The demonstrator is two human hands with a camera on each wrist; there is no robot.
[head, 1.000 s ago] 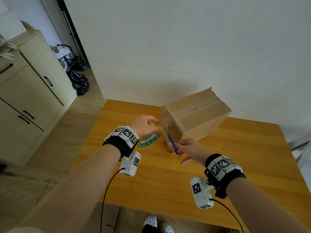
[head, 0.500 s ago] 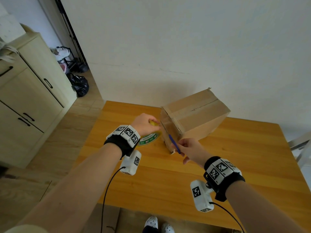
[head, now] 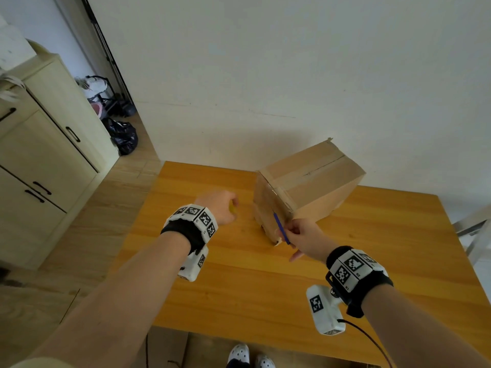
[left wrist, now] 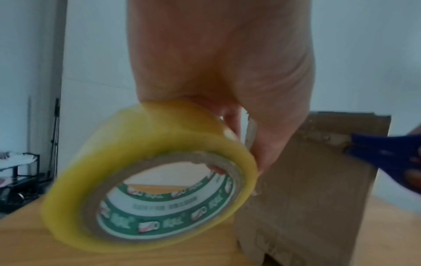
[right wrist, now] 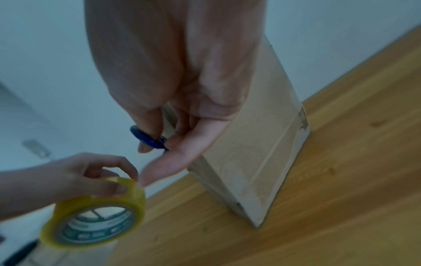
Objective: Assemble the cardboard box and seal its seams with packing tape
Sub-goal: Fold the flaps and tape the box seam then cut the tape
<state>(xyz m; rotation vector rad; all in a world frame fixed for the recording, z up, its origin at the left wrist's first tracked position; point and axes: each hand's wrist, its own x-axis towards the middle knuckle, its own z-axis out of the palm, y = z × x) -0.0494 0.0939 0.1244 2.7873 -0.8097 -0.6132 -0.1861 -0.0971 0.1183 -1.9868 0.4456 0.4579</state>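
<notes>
On the wooden table (head: 239, 274), a closed cardboard box (head: 316, 187) is stood tilted on one edge, a strip of tape seen along its top seam. Just left of the box, a yellow tape roll (left wrist: 145, 181) is gripped by the left hand (head: 219, 207), fingers curled through the core and over the rim; the roll is held just above the tabletop, near the box's end face but apart from it. Against the near corner of that end face, blue scissors (head: 281, 228) are held by the right hand (head: 305, 236), thumb and fingers hooked in the loops (right wrist: 148, 138), the little finger stretched out toward the roll. Whether the blades are parted cannot be told. No tape is visibly strung between roll and box, though motion blur leaves this uncertain. Step judged: cutting or just-cut tape at the end seam. Next move likely calls for the loose end to be pressed flat on the cardboard, the box being steadied meanwhile.
</notes>
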